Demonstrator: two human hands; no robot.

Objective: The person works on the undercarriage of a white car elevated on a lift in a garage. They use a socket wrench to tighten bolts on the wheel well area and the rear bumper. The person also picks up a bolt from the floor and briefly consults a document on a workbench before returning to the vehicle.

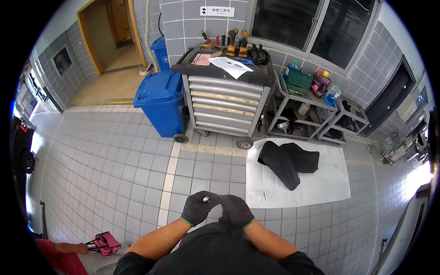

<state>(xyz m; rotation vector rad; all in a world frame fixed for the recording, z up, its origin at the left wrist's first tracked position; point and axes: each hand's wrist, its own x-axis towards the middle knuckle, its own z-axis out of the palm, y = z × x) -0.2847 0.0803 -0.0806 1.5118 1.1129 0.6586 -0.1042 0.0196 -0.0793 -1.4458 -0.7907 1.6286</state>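
Note:
Both of my hands wear dark gloves with green cuffs and are held close together in front of my body. My left hand (pixel 197 208) is closed around a small shiny metal piece (pixel 206 199). Only its rounded end pokes out of the glove, so its kind cannot be told. Right beside it, my right hand (pixel 237 211) has its fingers curled in toward the left one. Whatever it may hold is hidden by the glove.
Ahead stands a grey drawer tool cart (pixel 224 98) topped with drills and papers. A blue wheeled bin (pixel 158 103) is left of it; metal shelf carts (pixel 302 110) are right. Black mats (pixel 288 160) lie on a white sheet (pixel 321 192). A person (pixel 64 254) holds a pink bag (pixel 107 243).

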